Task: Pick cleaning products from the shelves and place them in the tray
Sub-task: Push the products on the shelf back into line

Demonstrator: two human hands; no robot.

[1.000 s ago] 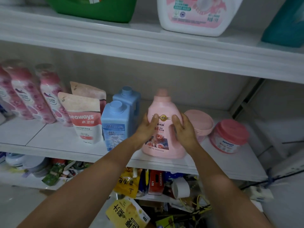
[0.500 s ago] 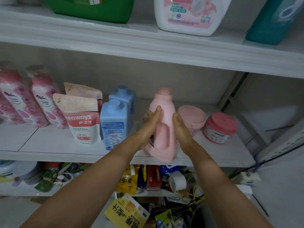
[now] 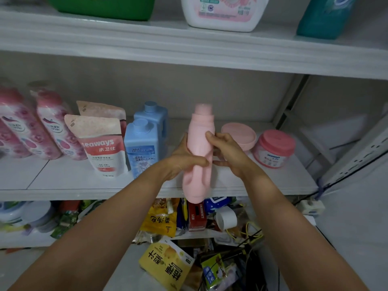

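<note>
Item: pink bottle (image 3: 198, 156), centre of frame. You hold it upright with its narrow side towards you, capped top up. It is lifted off the middle shelf (image 3: 73, 179), and its base hangs in front of the shelf's front edge.
Left hand (image 3: 182, 158): you grip the bottle's left side, thumb curled across its front.
Right hand (image 3: 228, 152): you grip the right side, thumb pressed on the upper body and fingers curled round it.
Middle shelf, left of the bottle: two blue bottles (image 3: 141, 150), one behind the other; a seaways pouch (image 3: 100, 143); rose-printed pink bottles (image 3: 52, 124) at the far left.
Middle shelf, right: a pink bowl (image 3: 238, 135) and a pink-lidded tub (image 3: 274, 149).
Upper shelf (image 3: 168, 45): a green container (image 3: 105, 7), a white-and-pink jug (image 3: 222, 13), a teal bottle (image 3: 323, 17).
Bottom of frame: a yellow packet (image 3: 165, 267) and a red box (image 3: 196, 215) among mixed clutter.
</note>
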